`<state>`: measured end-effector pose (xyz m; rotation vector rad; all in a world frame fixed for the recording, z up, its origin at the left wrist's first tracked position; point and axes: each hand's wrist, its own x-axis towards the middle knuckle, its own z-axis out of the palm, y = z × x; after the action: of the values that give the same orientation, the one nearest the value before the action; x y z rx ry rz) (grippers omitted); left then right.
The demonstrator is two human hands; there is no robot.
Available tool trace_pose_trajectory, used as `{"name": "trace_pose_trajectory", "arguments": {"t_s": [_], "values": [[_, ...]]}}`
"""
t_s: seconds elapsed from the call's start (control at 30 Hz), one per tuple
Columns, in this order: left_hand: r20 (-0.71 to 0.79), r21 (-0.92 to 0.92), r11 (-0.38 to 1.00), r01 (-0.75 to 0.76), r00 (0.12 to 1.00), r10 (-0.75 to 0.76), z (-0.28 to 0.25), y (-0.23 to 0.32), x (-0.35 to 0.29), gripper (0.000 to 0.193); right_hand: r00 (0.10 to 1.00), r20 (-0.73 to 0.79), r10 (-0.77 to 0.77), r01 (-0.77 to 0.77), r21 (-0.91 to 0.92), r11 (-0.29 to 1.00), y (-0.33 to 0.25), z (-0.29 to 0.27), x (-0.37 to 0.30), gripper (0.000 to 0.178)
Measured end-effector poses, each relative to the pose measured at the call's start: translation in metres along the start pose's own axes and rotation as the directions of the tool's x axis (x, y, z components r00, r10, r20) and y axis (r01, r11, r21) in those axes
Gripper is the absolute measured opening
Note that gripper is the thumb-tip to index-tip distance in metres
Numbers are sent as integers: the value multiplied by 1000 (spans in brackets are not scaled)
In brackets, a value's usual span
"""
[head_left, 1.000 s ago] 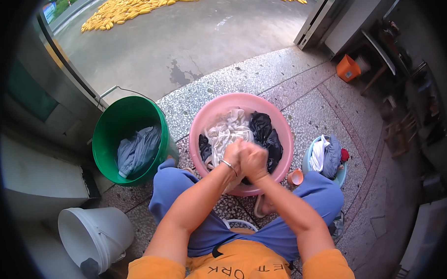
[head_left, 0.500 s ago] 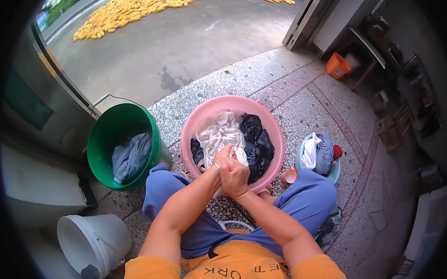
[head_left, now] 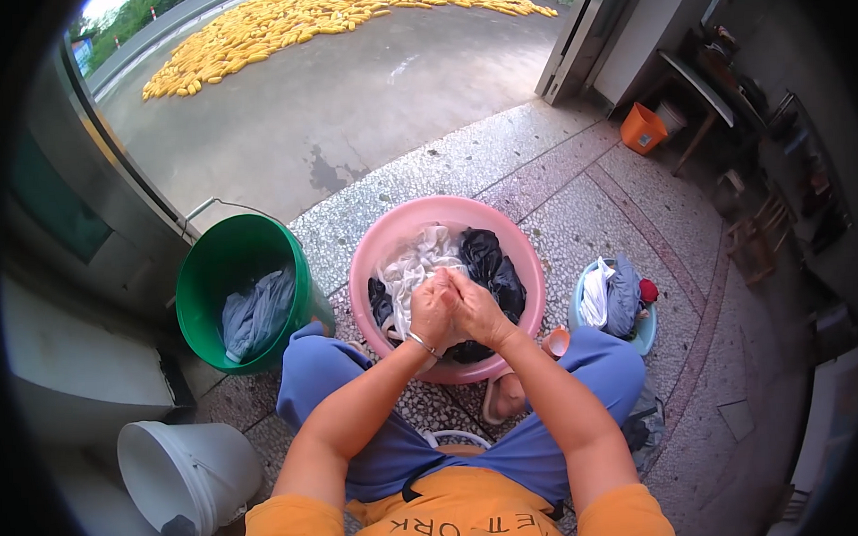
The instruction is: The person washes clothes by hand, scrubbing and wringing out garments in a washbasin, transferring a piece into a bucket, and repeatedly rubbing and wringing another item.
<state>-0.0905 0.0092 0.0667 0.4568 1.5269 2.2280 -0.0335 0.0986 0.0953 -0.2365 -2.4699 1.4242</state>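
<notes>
A pink basin point(head_left: 375, 240) sits on the floor between my knees, holding a wet white cloth point(head_left: 412, 269) and dark garments point(head_left: 482, 254). My left hand point(head_left: 432, 310), a silver bracelet at its wrist, and my right hand point(head_left: 480, 312) meet over the near half of the basin. Both are closed, pressed against each other with the thumbs side by side. The white cloth runs up beneath them and appears bunched in their grip; the fingers' undersides are hidden.
Left of the basin, a green bucket point(head_left: 302, 289) holds a grey-blue garment point(head_left: 259, 315). Nearer stands a white bucket point(head_left: 214, 469). At right, a light-blue basin point(head_left: 647, 331) contains folded clothes, beside a small orange-and-white cup point(head_left: 555, 341). Yellow corn cobs point(head_left: 279, 32) lie outside.
My hands were stacked, the right crossing over the left with a fold of white cloth. Now they sit side by side, thumbs together, slightly farther right. The view has shifted slightly.
</notes>
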Motion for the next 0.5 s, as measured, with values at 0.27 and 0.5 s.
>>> {"name": "trace_pose_trajectory", "arguments": {"t_s": [0.27,0.5], "values": [[-40,231,972,50,998,-42,-32,-15,20,53,879,371,298,-324,8,946,-4,-29,-8,38],[333,638,768,60,877,-345,-41,-27,22,69,925,279,260,-367,464,806,-4,-87,-5,17]]}}
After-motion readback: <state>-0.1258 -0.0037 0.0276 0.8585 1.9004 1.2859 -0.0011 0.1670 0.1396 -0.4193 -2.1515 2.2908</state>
